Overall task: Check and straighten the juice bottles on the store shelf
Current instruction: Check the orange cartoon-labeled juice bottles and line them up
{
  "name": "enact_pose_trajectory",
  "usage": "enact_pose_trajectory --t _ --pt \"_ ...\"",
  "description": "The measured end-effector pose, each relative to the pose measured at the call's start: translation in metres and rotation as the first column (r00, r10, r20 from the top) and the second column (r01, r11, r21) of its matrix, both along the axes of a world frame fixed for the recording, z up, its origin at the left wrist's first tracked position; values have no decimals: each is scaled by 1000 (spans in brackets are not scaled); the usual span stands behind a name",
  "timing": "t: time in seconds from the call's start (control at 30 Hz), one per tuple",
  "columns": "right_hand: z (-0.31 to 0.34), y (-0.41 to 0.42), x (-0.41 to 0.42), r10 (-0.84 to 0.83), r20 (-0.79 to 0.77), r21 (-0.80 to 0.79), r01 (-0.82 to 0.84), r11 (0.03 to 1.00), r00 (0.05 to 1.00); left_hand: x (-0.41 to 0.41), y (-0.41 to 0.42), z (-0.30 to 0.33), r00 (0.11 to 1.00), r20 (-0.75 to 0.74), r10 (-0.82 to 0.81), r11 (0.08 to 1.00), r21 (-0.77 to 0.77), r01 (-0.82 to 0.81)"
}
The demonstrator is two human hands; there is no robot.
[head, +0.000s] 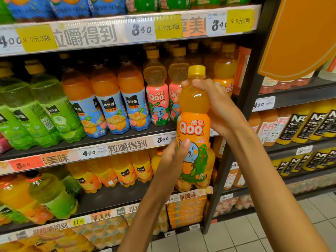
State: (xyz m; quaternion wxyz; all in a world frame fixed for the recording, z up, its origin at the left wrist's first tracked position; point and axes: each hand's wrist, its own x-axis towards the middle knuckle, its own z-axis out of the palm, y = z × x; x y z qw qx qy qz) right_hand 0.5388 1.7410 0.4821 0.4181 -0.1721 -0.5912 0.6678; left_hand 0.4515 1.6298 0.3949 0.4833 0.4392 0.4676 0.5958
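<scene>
Holding an orange Qoo bottle (193, 128) upright in front of the shelf, both hands on it, label facing the camera. Left hand (173, 157) grips the lower body, thumb across the label's left edge. Right hand (216, 104) wraps the bulged shoulder just under the yellow cap (196, 70) (fingers curled round the far side, mostly hidden). Bottle is off the shelf, in the air, near the right end of the middle shelf (112, 140). Behind it, on that shelf: two pink Qoo bottles (157, 99) upright, then three blue-label juice bottles (111, 104), then green-label bottles (52, 110) at far left. Price strip (87, 152) runs along the shelf edge. Dark NFC bottles (300, 124) sit in the next bay to the right.
</scene>
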Motion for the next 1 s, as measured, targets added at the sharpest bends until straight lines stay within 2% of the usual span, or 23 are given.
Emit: enact_pose_trajectory --t 0.13,0.27,0.53,0.67,0.77,0.83,0.9,1.0 --pt "0 -9 9 57 -104 226 -32 974 993 -9 2 6 996 -86 35 992 121 -24" --pt "3 -18 15 96 -62 439 -59 896 993 -14 4 8 994 -111 -1 978 207 24" --pt "5 -30 22 254 -10 550 -207 809 967 -16 3 0 991 -113 -67 975 202 89" --pt "3 -29 21 205 -86 454 -145 879 975 -12 1 -1 992 -95 -87 962 252 108" --pt "-1 -27 17 8 -154 281 36 959 988 -6 -3 1 998 -68 4 979 204 10" --pt "-9 -25 12 -126 -82 208 140 968 989 -1 -4 2 996 -65 53 991 126 -44" --pt "-17 -23 7 -217 49 217 202 955 975 4 -6 3 999 -44 31 999 32 -30" --pt "-19 -16 4 -206 91 79 199 977 974 5 -8 5 996 82 -42 994 -93 49"
